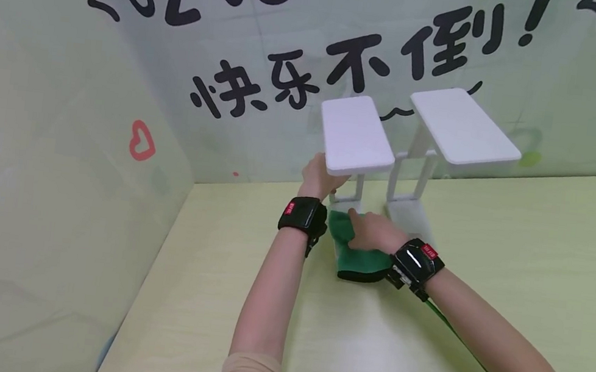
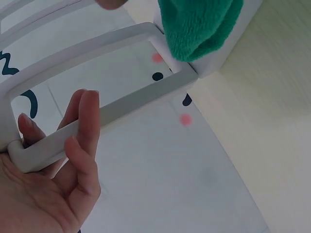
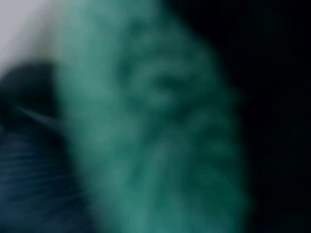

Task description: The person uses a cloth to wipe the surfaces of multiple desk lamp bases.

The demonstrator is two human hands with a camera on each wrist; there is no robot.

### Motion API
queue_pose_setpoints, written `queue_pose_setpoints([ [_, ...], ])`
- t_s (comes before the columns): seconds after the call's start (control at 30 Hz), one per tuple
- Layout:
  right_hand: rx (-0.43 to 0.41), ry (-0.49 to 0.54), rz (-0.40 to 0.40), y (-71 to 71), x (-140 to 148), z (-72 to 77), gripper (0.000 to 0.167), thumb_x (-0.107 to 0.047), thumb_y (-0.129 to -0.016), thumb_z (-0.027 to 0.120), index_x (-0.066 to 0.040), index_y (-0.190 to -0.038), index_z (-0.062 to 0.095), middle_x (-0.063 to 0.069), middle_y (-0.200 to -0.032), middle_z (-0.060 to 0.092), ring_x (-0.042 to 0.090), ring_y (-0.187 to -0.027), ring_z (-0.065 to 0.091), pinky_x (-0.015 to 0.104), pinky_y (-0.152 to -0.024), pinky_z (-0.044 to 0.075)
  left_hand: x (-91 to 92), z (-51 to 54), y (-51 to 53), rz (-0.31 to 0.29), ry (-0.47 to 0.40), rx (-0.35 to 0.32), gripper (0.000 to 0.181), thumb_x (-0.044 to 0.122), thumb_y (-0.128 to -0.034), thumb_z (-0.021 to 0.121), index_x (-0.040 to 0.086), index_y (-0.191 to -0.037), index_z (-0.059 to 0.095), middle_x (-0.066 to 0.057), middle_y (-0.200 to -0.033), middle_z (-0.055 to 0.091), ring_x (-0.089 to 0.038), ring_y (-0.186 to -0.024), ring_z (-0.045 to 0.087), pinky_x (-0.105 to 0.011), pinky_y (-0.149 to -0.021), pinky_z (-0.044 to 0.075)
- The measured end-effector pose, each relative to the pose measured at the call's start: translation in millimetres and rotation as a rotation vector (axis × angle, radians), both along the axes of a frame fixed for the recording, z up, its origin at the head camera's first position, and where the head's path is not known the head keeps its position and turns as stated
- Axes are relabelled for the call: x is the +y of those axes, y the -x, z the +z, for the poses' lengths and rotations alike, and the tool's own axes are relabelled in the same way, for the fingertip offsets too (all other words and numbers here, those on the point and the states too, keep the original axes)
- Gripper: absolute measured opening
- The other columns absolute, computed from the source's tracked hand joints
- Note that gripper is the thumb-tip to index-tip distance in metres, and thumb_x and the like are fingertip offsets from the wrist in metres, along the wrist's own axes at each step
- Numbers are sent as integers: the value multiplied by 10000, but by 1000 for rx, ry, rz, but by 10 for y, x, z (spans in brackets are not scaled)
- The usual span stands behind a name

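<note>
In the head view, my left hand (image 1: 321,177) is at the nearer white folding stand (image 1: 357,136), partly behind its tilted top plate. The left wrist view shows its fingers curled round the grey-white frame bar (image 2: 131,101) of that stand. My right hand (image 1: 378,232) holds a green cloth (image 1: 361,261) with a black edge against the stand's base. A fold of the green cloth (image 2: 201,29) hangs over the base edge in the left wrist view. Blurred green cloth (image 3: 150,126) fills much of the right wrist view, where my right fingers are hidden.
A second white stand (image 1: 464,128) with a larger top plate is just right of the first. Both are on a pale yellow table (image 1: 232,277), near a printed backdrop (image 1: 282,129) with black lettering. A thin green cable (image 1: 469,348) runs along the right forearm.
</note>
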State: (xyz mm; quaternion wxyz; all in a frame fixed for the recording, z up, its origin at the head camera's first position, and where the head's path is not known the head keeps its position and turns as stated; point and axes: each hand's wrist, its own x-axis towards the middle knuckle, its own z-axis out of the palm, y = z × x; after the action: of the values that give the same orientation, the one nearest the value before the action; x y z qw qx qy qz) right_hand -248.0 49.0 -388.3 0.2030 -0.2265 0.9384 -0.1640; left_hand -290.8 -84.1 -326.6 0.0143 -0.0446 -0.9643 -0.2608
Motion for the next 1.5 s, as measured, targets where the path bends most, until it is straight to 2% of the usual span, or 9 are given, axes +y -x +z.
queue_pose_setpoints([
  [0.13,173,33,-16,41,-30,-69,577,-183,-898,592,64,-1372,376,139,-789,577,229,-683,579,323,-585,463,8,-14,2,11,-8,-21,281,340,-963,530,92,-1051,628,-66,-633,651,-138,-502,612,-259,-574,491],
  [0.27,187,-37,6,-7,-29,-89,547,-187,-918,574,56,-1371,387,290,-1089,605,361,-965,626,446,-785,524,28,-27,1,-6,-20,-31,280,341,-965,517,92,-1037,623,-48,-619,630,-119,-483,586,-251,-552,478],
  [0.37,194,-112,45,-117,-52,-78,552,-159,-922,563,33,-1408,385,216,-924,642,284,-813,636,396,-674,531,33,-20,-6,-8,1,-5,289,352,-966,507,93,-1008,629,-70,-651,664,-126,-486,595,-258,-541,482],
  [0.5,509,-248,119,-248,-153,-124,367,-164,-927,561,-31,-1269,569,157,-704,601,230,-602,577,331,-502,502,29,6,-21,4,33,14,304,363,-967,509,89,-1002,637,-107,-714,710,-161,-530,644,-277,-569,504],
  [0.63,776,-288,127,-215,-259,-186,292,-221,-958,541,-132,-1214,647,249,-945,642,335,-775,624,404,-598,545,29,19,-26,0,46,20,318,366,-973,504,91,-1058,638,-116,-735,720,-175,-575,674,-286,-586,517],
  [0.77,625,-284,89,-134,-356,-186,321,-241,-966,518,-173,-1260,628,238,-1265,546,406,-1054,568,544,-798,517,33,6,-17,-5,37,17,330,376,-976,496,92,-1054,643,-114,-728,716,-196,-613,690,-277,-580,511],
  [0.93,401,-324,82,-222,-516,-136,386,-282,-962,521,-19,-1226,624,265,-1273,481,471,-1109,511,632,-826,471,32,-1,-4,-5,-5,-9,321,363,-978,497,99,-1111,622,-102,-695,686,-244,-667,710,-259,-555,492],
  [1.23,493,-286,-69,-140,-627,-214,595,-358,-888,582,89,-1274,513,255,-1262,512,429,-1096,550,552,-840,513,-5,3,5,9,-2,3,307,355,-960,536,71,-1033,623,-124,-754,714,-204,-631,699,-267,-607,512],
  [1.5,515,-333,148,-389,-627,-217,520,-336,-754,731,-7,-1150,661,254,-1247,520,445,-1073,539,635,-789,491,-26,-24,5,-2,24,8,282,335,-974,509,77,-998,620,-114,-737,714,-197,-623,698,-262,-579,503],
])
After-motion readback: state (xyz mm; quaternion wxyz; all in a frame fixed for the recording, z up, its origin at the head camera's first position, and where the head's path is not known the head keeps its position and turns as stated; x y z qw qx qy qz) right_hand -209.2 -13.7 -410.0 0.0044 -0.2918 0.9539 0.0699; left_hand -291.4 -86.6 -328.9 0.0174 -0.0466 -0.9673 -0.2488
